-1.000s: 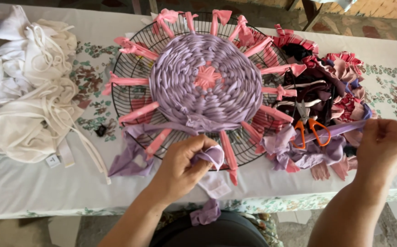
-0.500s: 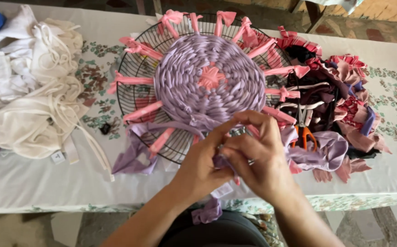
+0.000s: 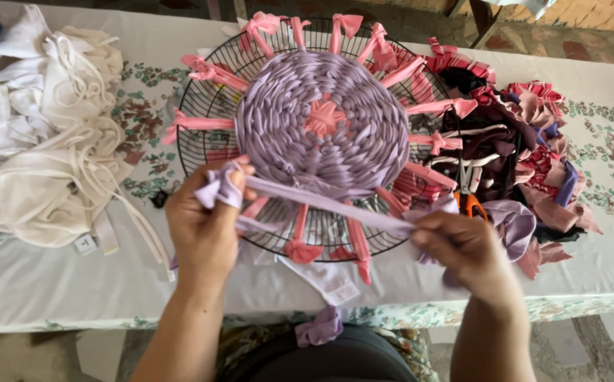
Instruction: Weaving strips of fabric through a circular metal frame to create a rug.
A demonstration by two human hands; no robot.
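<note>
A round black wire frame (image 3: 201, 113) lies on the table, strung with pink fabric spokes (image 3: 197, 122). A lilac woven disc (image 3: 321, 131) with a pink centre fills its middle. My left hand (image 3: 204, 226) grips one end of a lilac fabric strip (image 3: 321, 203) at the frame's near left. My right hand (image 3: 462, 247) pinches the same strip at the near right. The strip is stretched taut between my hands, just below the woven disc.
A heap of white cloth and cords (image 3: 38, 134) sits at the left. A pile of dark, pink and lilac scraps (image 3: 526, 141) lies at the right, with orange-handled scissors (image 3: 468, 198) on it. The floral tablecloth's (image 3: 604, 184) front edge is near my body.
My hands were together at the frame's near edge; they have moved apart, pulling the lilac strip taut between them. A second ago my right hand was out to the right.
</note>
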